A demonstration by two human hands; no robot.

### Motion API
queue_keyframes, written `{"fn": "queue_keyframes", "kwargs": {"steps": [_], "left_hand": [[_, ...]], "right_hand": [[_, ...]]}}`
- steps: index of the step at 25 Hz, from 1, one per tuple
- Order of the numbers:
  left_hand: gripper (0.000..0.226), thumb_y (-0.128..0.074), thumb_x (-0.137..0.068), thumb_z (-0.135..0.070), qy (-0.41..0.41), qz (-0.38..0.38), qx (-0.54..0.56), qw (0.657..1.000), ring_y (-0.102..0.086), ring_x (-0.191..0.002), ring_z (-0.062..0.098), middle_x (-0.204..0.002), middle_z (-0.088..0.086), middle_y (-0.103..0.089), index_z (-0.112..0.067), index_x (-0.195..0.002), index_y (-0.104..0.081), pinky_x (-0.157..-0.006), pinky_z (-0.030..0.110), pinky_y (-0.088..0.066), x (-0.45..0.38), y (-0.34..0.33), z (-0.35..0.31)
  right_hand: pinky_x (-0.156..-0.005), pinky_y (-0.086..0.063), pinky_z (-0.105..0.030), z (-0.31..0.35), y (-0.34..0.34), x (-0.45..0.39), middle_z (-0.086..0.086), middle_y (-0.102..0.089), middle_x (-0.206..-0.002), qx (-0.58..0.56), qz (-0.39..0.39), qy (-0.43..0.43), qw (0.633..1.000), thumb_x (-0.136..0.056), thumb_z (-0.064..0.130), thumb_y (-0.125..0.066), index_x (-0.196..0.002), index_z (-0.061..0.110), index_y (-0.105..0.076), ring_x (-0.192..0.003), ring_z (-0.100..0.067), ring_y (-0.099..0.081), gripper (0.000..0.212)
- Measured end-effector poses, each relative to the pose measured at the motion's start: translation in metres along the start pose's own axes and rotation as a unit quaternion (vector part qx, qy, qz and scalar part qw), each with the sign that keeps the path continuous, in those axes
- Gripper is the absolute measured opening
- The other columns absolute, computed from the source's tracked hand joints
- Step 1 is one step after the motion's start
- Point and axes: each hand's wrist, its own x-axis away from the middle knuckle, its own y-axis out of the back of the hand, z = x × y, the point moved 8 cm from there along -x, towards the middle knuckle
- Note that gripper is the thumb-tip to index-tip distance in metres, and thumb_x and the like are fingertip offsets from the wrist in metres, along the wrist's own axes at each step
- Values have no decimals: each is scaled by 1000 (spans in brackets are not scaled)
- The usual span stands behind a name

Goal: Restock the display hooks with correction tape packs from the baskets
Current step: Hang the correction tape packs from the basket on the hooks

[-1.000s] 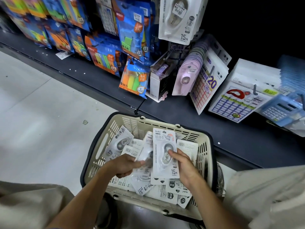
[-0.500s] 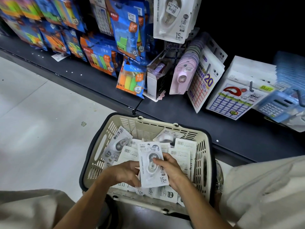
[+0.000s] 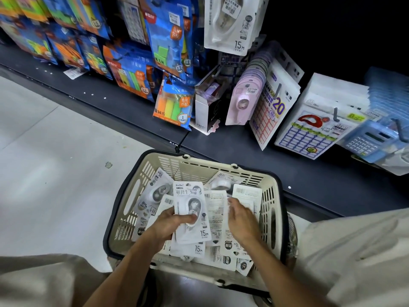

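A beige basket [image 3: 141, 191] sits on the floor before the display shelf [image 3: 243, 151], full of loose packs. The left hand [image 3: 168, 224] grips a correction tape pack [image 3: 191, 211] over it — long axis pointing away, toward the shelf. The right hand [image 3: 242, 220] — fingers relaxed — rests on the heap.
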Motion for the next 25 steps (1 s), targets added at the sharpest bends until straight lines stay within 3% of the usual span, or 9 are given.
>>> {"fn": "queue_keyframes", "kwargs": {"steps": [3,5,11,13,16,19,22,24,25], "left_hand": [[48,-85,-77,-10,-10,-54,41,998,-73,-102,23,-110,2,-78,-19,-121,-68,-86,38,-57,-3,10,0],[48,-85,-75,-3,-22,-81,59,995,-73,-98,22,-109,3,-78,-18,-118,-67,-74,32,-55,-4,16,-2],[43,-81,-76,2,-32,-114,93,989,-73,-92,21,-101,-1,-76,-24,-105,-64,-66,30,-56,1,24,-6],[43,-80,-76,5,-36,-116,97,988,-72,-89,18,-102,-1,-76,-24,-105,-64,-63,29,-54,1,26,-6],[43,-78,-77,6,-45,-127,89,987,-66,-89,12,-103,-3,-72,-24,-103,-62,-62,25,-46,0,31,-7],[50,-74,-80,8,-49,-165,104,980,-65,-98,23,-112,6,-68,-13,-120,-54,-73,34,-49,-2,42,-7],[53,-70,-80,11,-67,-169,111,977,-64,-95,22,-113,7,-67,-17,-121,-51,-69,33,-48,-1,46,-12],[51,-66,-79,7,-85,-110,102,985,-68,-97,24,-114,7,-72,-24,-118,-58,-71,33,-50,-1,35,-19],[50,-66,-77,0,-87,-51,121,987,-70,-100,28,-114,9,-75,-25,-120,-61,-74,36,-53,-3,24,-20]], "right_hand": [[-123,-15,-50,-14,-9,2,-4,-4,-170,315,102,97,939,-81,-17,-47,-161,29,-7,-154,-32,-12,100],[-123,3,-55,-14,-26,8,-4,25,-166,418,148,150,884,-77,-22,-47,-159,28,13,-154,-35,15,114],[-123,-6,-58,-14,-39,3,-4,36,-162,548,188,209,788,-90,-3,-63,-153,28,30,-153,-37,16,117],[-122,-11,-56,-14,-34,3,-3,29,-165,542,195,216,788,-91,6,-66,-156,29,23,-155,-36,8,113],[-122,-20,-47,0,-11,-4,4,-17,-168,322,173,209,907,-94,24,-65,-159,32,-22,-151,-23,-25,78],[-93,-56,-39,13,36,-15,6,-75,-113,-62,17,131,989,-98,26,-63,-119,29,-71,-98,-12,-70,23],[-70,-61,-37,10,48,-23,0,-79,-90,-397,2,-21,918,-102,24,-57,-105,20,-73,-84,-22,-75,16],[-77,-61,-39,24,28,-17,-3,-78,-94,-455,81,-68,884,-102,25,-56,-104,19,-70,-88,-23,-75,16],[-78,-61,-37,33,15,-12,-3,-78,-94,-429,116,-65,894,-102,26,-56,-103,18,-70,-87,-21,-75,16]]}}
